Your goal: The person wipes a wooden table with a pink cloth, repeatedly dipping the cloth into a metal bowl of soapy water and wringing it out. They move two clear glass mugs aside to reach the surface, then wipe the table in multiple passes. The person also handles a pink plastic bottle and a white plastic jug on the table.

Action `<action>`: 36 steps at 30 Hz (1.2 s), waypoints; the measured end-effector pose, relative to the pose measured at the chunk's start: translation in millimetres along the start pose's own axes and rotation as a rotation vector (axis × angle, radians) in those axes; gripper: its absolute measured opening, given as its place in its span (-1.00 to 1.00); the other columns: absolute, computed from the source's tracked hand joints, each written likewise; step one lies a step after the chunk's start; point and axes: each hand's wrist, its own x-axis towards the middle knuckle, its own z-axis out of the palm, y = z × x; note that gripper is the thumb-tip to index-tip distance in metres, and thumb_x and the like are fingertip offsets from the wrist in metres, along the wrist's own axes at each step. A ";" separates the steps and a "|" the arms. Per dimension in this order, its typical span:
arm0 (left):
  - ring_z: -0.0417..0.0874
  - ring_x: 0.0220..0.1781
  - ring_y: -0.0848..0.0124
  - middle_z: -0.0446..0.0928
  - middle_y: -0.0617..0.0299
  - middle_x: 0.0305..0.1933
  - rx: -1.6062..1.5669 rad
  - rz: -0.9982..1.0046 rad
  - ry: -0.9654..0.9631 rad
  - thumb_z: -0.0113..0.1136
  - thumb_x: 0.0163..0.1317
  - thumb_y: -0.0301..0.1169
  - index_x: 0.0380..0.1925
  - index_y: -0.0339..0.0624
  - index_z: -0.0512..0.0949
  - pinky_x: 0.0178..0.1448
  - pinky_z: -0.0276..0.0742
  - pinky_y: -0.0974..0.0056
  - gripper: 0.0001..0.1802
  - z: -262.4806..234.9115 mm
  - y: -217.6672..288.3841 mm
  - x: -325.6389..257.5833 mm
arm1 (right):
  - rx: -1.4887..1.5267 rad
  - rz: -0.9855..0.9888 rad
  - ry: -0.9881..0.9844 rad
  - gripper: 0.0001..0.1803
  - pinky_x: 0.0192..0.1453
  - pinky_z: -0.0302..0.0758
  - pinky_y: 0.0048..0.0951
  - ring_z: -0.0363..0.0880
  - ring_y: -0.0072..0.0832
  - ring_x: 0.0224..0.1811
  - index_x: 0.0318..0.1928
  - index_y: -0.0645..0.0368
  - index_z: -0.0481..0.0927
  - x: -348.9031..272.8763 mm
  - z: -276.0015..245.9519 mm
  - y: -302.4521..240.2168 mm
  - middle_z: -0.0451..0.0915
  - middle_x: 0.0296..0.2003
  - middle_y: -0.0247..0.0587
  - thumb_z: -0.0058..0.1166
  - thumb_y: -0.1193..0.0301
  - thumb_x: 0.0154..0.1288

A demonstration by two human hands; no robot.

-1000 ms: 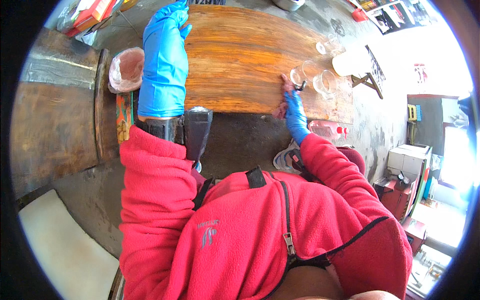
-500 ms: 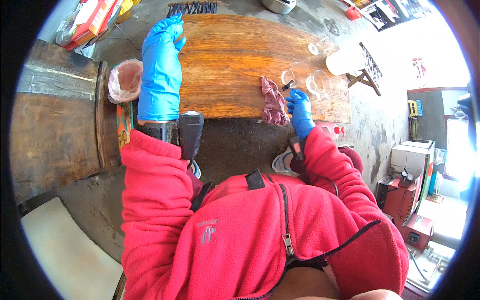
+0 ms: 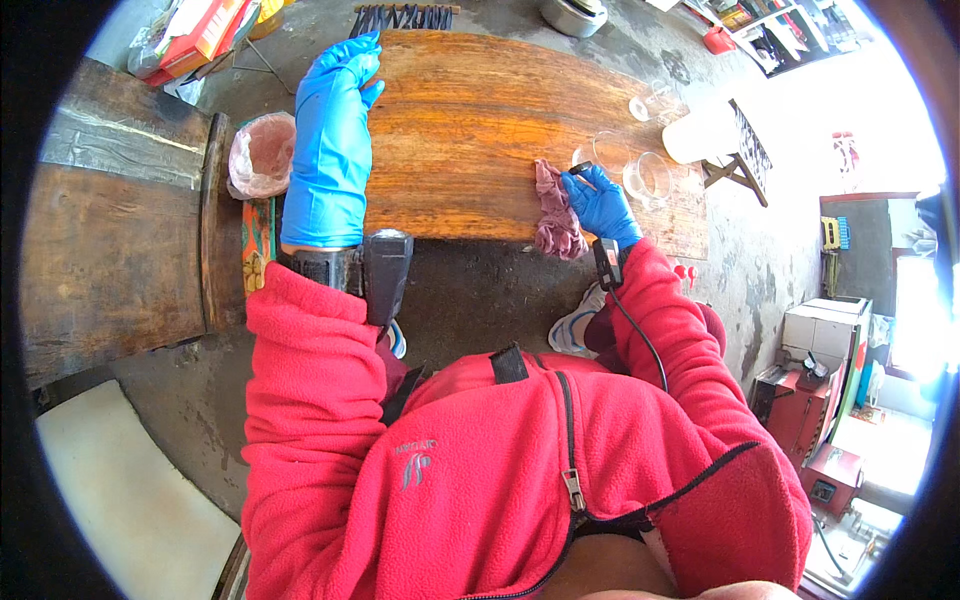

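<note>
My right hand (image 3: 606, 206), in a blue glove, is turned partly palm up over the right side of the wooden table (image 3: 470, 120). Its fingertips pinch a small black piece (image 3: 580, 169) whose kind I cannot make out. Just left of this hand a crumpled mauve cloth (image 3: 556, 215) hangs over the near edge. Two clear round containers stand close by: one (image 3: 648, 178) to the right of the hand, the other (image 3: 606, 148) just beyond it. At the table's far left corner is my left hand (image 3: 341, 72), also gloved in blue, fingers slightly bent, thumb apart, nothing visible in it.
A clear cup (image 3: 641, 108) and a white bucket-like container (image 3: 694, 136) are at the table's right end, beside a folding stool (image 3: 742, 160). A pink-lined bin (image 3: 262, 160) stands left, next to a dark wooden bench (image 3: 120, 250). Beyond the table is a metal pot (image 3: 572, 18).
My right hand has rolled palm upward, and the black piece has turned with it. My left hand stays almost in place. The whole view has shifted slightly.
</note>
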 end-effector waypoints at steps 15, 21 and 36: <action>0.57 0.16 0.34 0.56 0.20 0.18 0.080 -0.068 -0.029 0.12 0.35 -0.44 0.05 -0.12 0.56 0.18 0.54 0.22 -0.72 3.5 -3.0 2.0 | 0.207 -0.001 -0.013 -0.59 0.26 0.53 -0.08 0.54 0.02 0.12 -0.14 0.33 0.50 4.1 -29.2 -2.6 0.56 -0.01 0.19 0.06 0.15 0.44; 0.61 0.04 0.38 0.62 0.25 0.04 0.023 -0.059 -0.040 0.15 0.30 -0.46 -0.02 -0.08 0.61 0.04 0.59 0.26 -0.74 3.4 -10.3 5.6 | -0.108 -0.109 0.157 -0.58 0.19 0.55 -0.04 0.57 -0.04 0.05 -0.15 0.32 0.50 -23.8 -46.6 -28.0 0.58 -0.13 0.08 0.06 0.13 0.44; 0.63 0.02 0.41 0.64 0.25 0.01 0.010 -0.041 -0.054 0.16 0.29 -0.47 -0.02 -0.09 0.63 0.02 0.60 0.27 -0.74 -3.5 -17.1 9.4 | -2.117 -0.864 0.808 -0.69 -0.19 0.48 0.06 0.56 0.10 -0.21 -0.22 0.15 0.58 -29.6 -9.6 -46.1 0.57 -0.29 0.16 0.07 0.14 0.35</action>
